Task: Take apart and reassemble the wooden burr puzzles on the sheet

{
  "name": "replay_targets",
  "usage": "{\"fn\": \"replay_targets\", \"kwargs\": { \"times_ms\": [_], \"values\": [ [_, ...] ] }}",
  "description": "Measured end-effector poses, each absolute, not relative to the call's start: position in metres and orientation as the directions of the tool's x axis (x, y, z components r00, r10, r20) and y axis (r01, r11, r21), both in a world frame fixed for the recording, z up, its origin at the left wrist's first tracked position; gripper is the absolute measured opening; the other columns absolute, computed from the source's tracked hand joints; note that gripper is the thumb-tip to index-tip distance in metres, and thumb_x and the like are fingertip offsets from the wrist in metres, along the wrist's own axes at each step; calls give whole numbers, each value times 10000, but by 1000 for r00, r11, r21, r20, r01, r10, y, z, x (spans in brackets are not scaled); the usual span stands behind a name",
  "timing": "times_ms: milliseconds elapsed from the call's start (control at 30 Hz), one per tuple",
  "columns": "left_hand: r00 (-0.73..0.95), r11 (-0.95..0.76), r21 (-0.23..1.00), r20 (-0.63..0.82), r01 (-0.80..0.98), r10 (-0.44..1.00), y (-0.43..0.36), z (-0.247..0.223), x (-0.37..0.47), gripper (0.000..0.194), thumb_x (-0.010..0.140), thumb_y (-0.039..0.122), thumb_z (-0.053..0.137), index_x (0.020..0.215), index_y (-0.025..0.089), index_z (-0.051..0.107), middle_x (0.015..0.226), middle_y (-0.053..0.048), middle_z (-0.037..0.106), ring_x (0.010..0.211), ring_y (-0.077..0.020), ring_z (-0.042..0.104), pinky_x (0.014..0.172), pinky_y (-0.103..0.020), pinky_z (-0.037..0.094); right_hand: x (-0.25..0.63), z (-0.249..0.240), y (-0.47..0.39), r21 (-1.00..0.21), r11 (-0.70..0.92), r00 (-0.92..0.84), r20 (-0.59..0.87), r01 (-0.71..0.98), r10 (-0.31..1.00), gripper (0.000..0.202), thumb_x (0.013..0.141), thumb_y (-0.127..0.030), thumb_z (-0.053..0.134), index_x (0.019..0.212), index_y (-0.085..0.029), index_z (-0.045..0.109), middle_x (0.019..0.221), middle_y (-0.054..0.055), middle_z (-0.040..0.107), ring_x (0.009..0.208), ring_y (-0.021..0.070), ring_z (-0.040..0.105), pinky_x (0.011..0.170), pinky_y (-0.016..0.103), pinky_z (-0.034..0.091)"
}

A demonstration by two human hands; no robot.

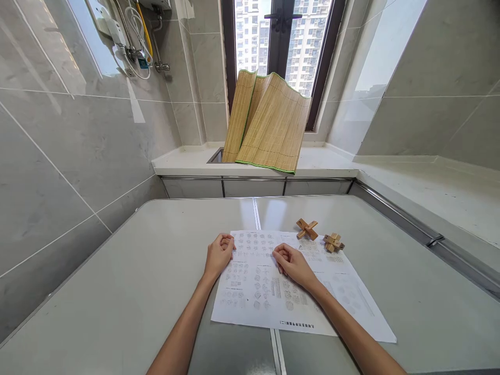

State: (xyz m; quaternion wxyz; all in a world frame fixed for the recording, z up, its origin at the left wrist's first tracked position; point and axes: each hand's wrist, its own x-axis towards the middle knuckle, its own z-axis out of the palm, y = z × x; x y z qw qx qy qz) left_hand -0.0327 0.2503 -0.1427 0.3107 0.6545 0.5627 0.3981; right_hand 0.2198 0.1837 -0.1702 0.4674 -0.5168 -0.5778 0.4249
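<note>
A large white sheet [250, 312] printed with small drawings and upside-down text lies on the grey table. At its upper left edge rests my left hand [220, 252], fingers curled together; whether they pinch the paper edge is hard to make out. My right hand [291, 262] lies over the middle of the sheet with its fingers curled, and anything between them is too small to see. Beyond it, at the sheet's upper right, sit a wooden cross-shaped puzzle [307, 229] and a second, more compact wooden puzzle [333, 242]. Neither hand touches them.
The grey table [117, 291] has a seam down its middle. Behind it, a folded bamboo mat [273, 125] leans on a white ledge [187, 161] before the window. Tiled walls stand at both sides, with cables and pipes [135, 47] at upper left.
</note>
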Motion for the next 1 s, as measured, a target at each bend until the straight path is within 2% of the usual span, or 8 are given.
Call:
{"fn": "replay_targets", "kwargs": {
  "times_ms": [133, 300, 400, 567, 700, 800, 900, 1000],
  "values": [
    [33, -173, 803, 188, 571, 982, 246, -147, -33, 230, 907, 435, 525, 920, 227, 621, 714, 25, 727, 493, -153, 629, 684, -308, 504, 221, -167, 182, -966, 107, -59, 96, 235, 994, 393, 906, -615, 576, 878, -224, 602, 581, -46, 560, 498, 150, 517, 573, 287, 443],
    [19, -175, 738, 215, 652, 976, 241, -150, -32, 184, 901, 381, 513, 905, 242, 632, 663, 25, 712, 571, -202, 668, 690, -324, 486, 224, -164, 179, -964, 118, -108, 95, 236, 990, 396, 907, -609, 586, 895, -214, 609, 591, -45, 566, 512, 145, 523, 589, 285, 442],
    [23, -183, 719, 226, 670, 974, 236, -148, -32, 208, 919, 403, 496, 928, 240, 625, 665, 19, 706, 603, -213, 674, 677, -323, 478, 225, -164, 180, -976, 116, -134, 91, 187, 987, 382, 906, -588, 607, 905, -207, 616, 601, -45, 574, 513, 136, 520, 573, 275, 433],
    [30, -202, 728, 242, 655, 970, 229, -143, -30, 234, 955, 421, 456, 989, 242, 602, 631, 40, 681, 528, -187, 630, 637, -305, 472, 228, -169, 185, -998, 57, -74, 54, 36, 996, 436, 870, -635, 645, 904, -202, 601, 597, -51, 562, 457, 114, 471, 494, 255, 393],
    [10, -236, 704, 309, 670, 951, 225, -141, -28, 223, 961, 413, 457, 984, 248, 605, 579, 58, 625, 481, -166, 566, 618, -291, 455, 236, -172, 190, -996, 70, 106, 63, -61, 992, 438, 848, -644, 669, 869, -217, 576, 616, -56, 542, 435, 102, 421, 439, 244, 346],
    [15, -256, 687, 336, 681, 942, 223, -140, -27, 220, 965, 410, 458, 986, 251, 608, 556, 70, 583, 475, -159, 541, 614, -283, 447, 247, -175, 192, -992, 124, 326, 105, -37, 939, 414, 858, -634, 653, 876, -231, 562, 597, -63, 504, 452, 118, 426, 431, 247, 347],
    [19, -259, 679, 339, 687, 941, 222, -139, -27, 220, 967, 411, 458, 988, 252, 609, 551, 74, 559, 483, -159, 543, 606, -279, 444, 264, -179, 193, -988, 146, 556, 154, 59, 817, 371, 907, -614, 578, 937, -248, 530, 594, -62, 505, 461, 139, 449, 444, 259, 380],
    [27, -260, 673, 335, 693, 942, 222, -140, -27, 221, 965, 411, 459, 988, 252, 611, 557, 70, 560, 500, -162, 558, 606, -279, 445, 284, -185, 194, -975, 79, 748, 210, 207, 629, 354, 956, -600, 459, 1031, -254, 473, 635, -37, 578, 487, 170, 520, 489, 284, 434]
  ]
}}
